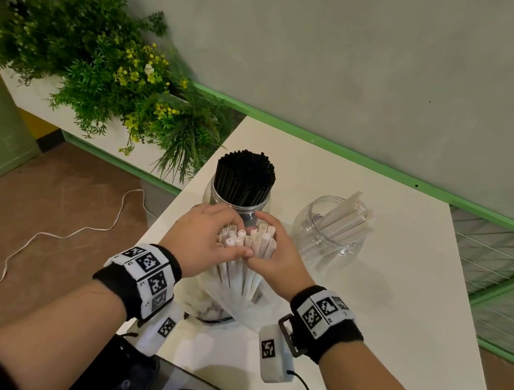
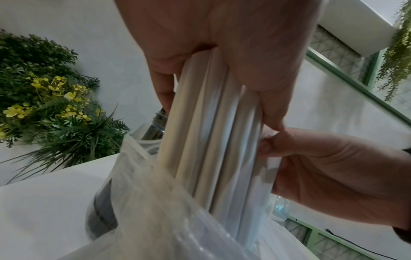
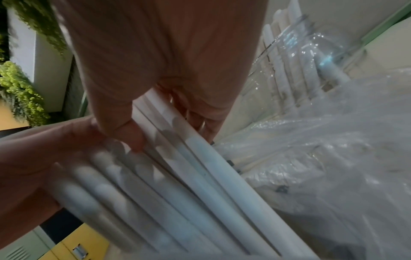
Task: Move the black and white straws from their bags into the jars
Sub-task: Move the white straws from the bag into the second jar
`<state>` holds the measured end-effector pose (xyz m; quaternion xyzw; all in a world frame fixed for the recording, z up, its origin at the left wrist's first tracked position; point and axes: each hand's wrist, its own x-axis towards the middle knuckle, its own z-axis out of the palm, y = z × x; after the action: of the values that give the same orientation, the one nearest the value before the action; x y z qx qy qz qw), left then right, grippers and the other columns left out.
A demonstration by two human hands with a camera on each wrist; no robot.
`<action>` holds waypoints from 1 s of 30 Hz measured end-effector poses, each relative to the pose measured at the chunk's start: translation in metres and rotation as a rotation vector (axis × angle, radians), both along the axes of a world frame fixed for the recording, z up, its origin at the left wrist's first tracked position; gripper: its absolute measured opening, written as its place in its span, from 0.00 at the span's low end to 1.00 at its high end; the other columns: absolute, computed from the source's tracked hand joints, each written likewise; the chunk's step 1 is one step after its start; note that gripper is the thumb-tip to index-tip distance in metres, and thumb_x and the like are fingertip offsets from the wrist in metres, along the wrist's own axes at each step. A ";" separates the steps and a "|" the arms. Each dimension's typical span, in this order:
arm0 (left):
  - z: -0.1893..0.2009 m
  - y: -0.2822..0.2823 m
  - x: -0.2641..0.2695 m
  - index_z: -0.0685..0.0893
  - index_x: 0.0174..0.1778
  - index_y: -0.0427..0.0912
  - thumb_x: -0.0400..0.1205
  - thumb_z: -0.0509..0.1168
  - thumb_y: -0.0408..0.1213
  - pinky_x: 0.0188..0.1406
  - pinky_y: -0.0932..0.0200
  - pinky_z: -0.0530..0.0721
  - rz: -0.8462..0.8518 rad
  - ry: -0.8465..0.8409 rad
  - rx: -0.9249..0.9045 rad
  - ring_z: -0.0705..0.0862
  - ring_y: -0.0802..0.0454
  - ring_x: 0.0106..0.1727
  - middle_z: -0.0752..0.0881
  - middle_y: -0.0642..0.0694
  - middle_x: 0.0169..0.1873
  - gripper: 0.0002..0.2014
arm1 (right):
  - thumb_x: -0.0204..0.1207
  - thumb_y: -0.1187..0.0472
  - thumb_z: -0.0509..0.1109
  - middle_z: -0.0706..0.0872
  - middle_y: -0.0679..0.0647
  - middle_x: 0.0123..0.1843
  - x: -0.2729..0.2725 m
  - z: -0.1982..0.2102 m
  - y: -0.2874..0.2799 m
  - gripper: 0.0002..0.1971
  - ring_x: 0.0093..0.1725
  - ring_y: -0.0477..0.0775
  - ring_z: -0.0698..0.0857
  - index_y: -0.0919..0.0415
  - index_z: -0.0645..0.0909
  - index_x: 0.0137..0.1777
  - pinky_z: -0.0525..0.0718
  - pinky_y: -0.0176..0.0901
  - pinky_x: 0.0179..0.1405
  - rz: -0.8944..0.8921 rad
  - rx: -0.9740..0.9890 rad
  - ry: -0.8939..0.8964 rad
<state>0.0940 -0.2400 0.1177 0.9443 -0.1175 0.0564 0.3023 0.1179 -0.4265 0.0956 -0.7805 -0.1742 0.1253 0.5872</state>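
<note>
A bundle of white straws [image 1: 249, 240] stands upright, its lower ends still inside a clear plastic bag [image 1: 229, 303] on the white table [image 1: 384, 303]. My left hand [image 1: 207, 237] and right hand [image 1: 276, 253] both wrap around the bundle near its top. The left wrist view shows the white straws [image 2: 213, 132] rising out of the bag [image 2: 155, 219] into my left hand [image 2: 211, 44]. In the right wrist view, my right hand [image 3: 166, 70] curls round the straws [image 3: 189, 167]. Behind stand a jar of black straws [image 1: 243, 185] and a jar with some white straws [image 1: 333, 232].
A planter of green foliage with yellow flowers [image 1: 110, 65] sits left of the table. A white cable [image 1: 34, 241] trails over the brown floor. Crumpled clear plastic [image 3: 333, 158] lies by the right-hand jar. A green rail [image 1: 358, 157] runs along the wall behind.
</note>
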 end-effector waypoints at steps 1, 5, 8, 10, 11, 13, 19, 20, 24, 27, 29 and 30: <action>0.000 0.000 0.000 0.80 0.49 0.56 0.66 0.59 0.72 0.51 0.60 0.71 0.002 -0.002 0.001 0.77 0.56 0.52 0.82 0.61 0.50 0.27 | 0.64 0.59 0.75 0.81 0.55 0.68 -0.001 0.001 0.001 0.38 0.68 0.54 0.81 0.49 0.67 0.76 0.76 0.58 0.72 0.009 -0.012 0.004; 0.002 -0.001 0.003 0.81 0.50 0.55 0.64 0.58 0.72 0.51 0.60 0.70 0.002 0.000 -0.004 0.75 0.56 0.52 0.82 0.59 0.51 0.29 | 0.63 0.63 0.74 0.83 0.54 0.63 -0.006 0.000 0.004 0.38 0.61 0.52 0.84 0.47 0.68 0.74 0.82 0.52 0.65 0.001 0.002 -0.002; -0.001 0.000 0.006 0.82 0.51 0.53 0.66 0.57 0.70 0.53 0.59 0.70 -0.012 0.000 -0.013 0.77 0.54 0.53 0.82 0.58 0.51 0.28 | 0.64 0.67 0.72 0.85 0.46 0.49 -0.008 0.002 0.006 0.28 0.48 0.45 0.85 0.53 0.74 0.66 0.84 0.42 0.51 -0.088 0.066 -0.025; -0.005 0.002 0.008 0.82 0.52 0.53 0.70 0.56 0.69 0.55 0.58 0.72 -0.020 -0.012 0.009 0.78 0.52 0.53 0.82 0.57 0.52 0.27 | 0.64 0.69 0.73 0.84 0.41 0.42 -0.010 0.004 0.006 0.24 0.42 0.41 0.83 0.55 0.76 0.60 0.82 0.38 0.45 -0.147 0.095 -0.055; -0.007 0.002 0.009 0.82 0.52 0.53 0.71 0.56 0.68 0.56 0.57 0.73 -0.020 -0.019 0.019 0.79 0.52 0.54 0.82 0.57 0.53 0.26 | 0.65 0.72 0.74 0.83 0.40 0.42 -0.011 0.007 0.005 0.23 0.41 0.40 0.82 0.55 0.76 0.59 0.80 0.36 0.43 -0.166 0.105 -0.077; -0.009 0.002 0.009 0.83 0.53 0.52 0.73 0.55 0.66 0.56 0.56 0.74 -0.017 -0.040 0.034 0.80 0.51 0.53 0.82 0.57 0.53 0.25 | 0.68 0.75 0.74 0.81 0.41 0.43 -0.012 0.012 0.004 0.23 0.40 0.36 0.81 0.58 0.75 0.60 0.78 0.30 0.43 -0.191 0.118 -0.117; -0.007 -0.002 0.009 0.84 0.54 0.52 0.75 0.53 0.64 0.53 0.62 0.69 -0.013 -0.061 0.061 0.78 0.52 0.54 0.82 0.57 0.53 0.25 | 0.73 0.74 0.71 0.84 0.57 0.47 -0.017 0.033 0.002 0.31 0.44 0.53 0.82 0.50 0.68 0.73 0.79 0.33 0.39 -0.257 0.090 -0.285; -0.006 -0.002 0.009 0.84 0.54 0.52 0.75 0.52 0.64 0.53 0.62 0.69 -0.009 -0.062 0.064 0.78 0.52 0.54 0.82 0.57 0.53 0.25 | 0.74 0.74 0.70 0.82 0.61 0.50 -0.018 0.038 0.001 0.31 0.48 0.58 0.79 0.49 0.68 0.72 0.77 0.38 0.41 -0.279 0.080 -0.323; -0.005 -0.004 0.011 0.84 0.52 0.52 0.75 0.52 0.64 0.52 0.61 0.69 -0.008 -0.056 0.077 0.79 0.51 0.53 0.82 0.57 0.52 0.25 | 0.76 0.70 0.69 0.78 0.42 0.66 -0.008 0.051 -0.007 0.31 0.63 0.38 0.80 0.44 0.67 0.74 0.75 0.30 0.63 -0.322 0.037 -0.475; -0.006 -0.005 0.014 0.83 0.51 0.53 0.74 0.51 0.64 0.51 0.61 0.69 -0.008 -0.046 0.081 0.78 0.51 0.52 0.81 0.57 0.51 0.25 | 0.78 0.71 0.66 0.76 0.41 0.62 0.003 0.067 -0.017 0.27 0.55 0.49 0.88 0.42 0.71 0.71 0.80 0.54 0.66 -0.361 0.029 -0.493; -0.005 -0.007 0.015 0.84 0.51 0.52 0.74 0.50 0.64 0.51 0.61 0.69 -0.014 -0.049 0.080 0.78 0.51 0.51 0.81 0.56 0.50 0.26 | 0.79 0.74 0.64 0.77 0.50 0.61 0.010 0.083 -0.027 0.25 0.50 0.47 0.90 0.46 0.74 0.68 0.80 0.50 0.64 -0.393 0.074 -0.490; -0.004 -0.008 0.016 0.84 0.51 0.51 0.74 0.50 0.64 0.51 0.61 0.70 -0.018 -0.052 0.081 0.79 0.50 0.50 0.81 0.55 0.50 0.26 | 0.79 0.74 0.63 0.78 0.54 0.62 0.014 0.092 -0.034 0.23 0.50 0.47 0.90 0.50 0.75 0.68 0.81 0.46 0.61 -0.416 0.111 -0.478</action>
<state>0.1095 -0.2482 0.1136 0.9528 -0.1361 0.0733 0.2613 0.1321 -0.4606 0.1878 -0.7736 -0.1505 -0.1939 0.5842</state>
